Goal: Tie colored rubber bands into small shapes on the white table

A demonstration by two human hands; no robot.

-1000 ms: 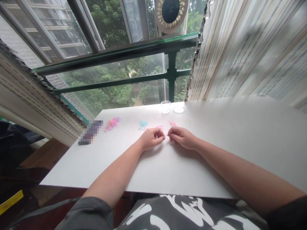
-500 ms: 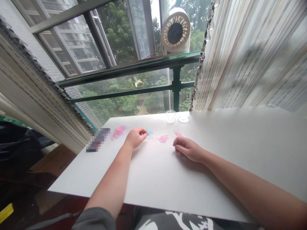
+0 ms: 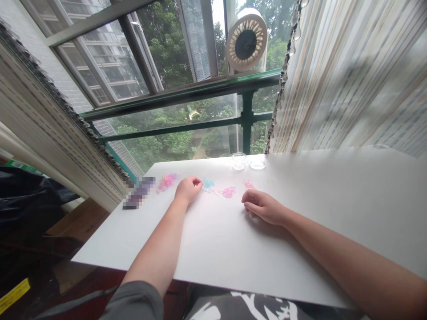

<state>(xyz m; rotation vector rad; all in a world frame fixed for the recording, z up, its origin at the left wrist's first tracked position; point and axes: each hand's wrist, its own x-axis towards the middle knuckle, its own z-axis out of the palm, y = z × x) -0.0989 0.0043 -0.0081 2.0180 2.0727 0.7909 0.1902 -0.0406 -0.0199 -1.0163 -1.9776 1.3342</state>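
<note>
My left hand [image 3: 188, 189] is over the table with thumb and forefinger pinched together. Whatever lies in the pinch is too small to make out. Just right of its fingertips is a loose pile of blue thin loops [image 3: 208, 183], which look like small rubber bands. Left of that hand lies a mixed pile of pink and multicoloured bands [image 3: 167, 182]. My right hand [image 3: 263, 206] rests on the tabletop, fingers loosely curved and apart from the thumb, with nothing seen in it. Nearest to it are a pink band pile [image 3: 228, 191] and a small reddish-pink one [image 3: 247, 184].
A clear round container [image 3: 239, 161] and a clear shallow lid or dish [image 3: 257, 165] stand at the back edge of the white table [image 3: 213, 249]. A blurred-out dark object [image 3: 138, 193] lies at the left. Behind are a green railing [image 3: 187, 100] and a round fan [image 3: 247, 41].
My left hand has drawn slightly left, away from the blue bands, so more of them shows. My right hand stays in place. The view has shifted a little.
</note>
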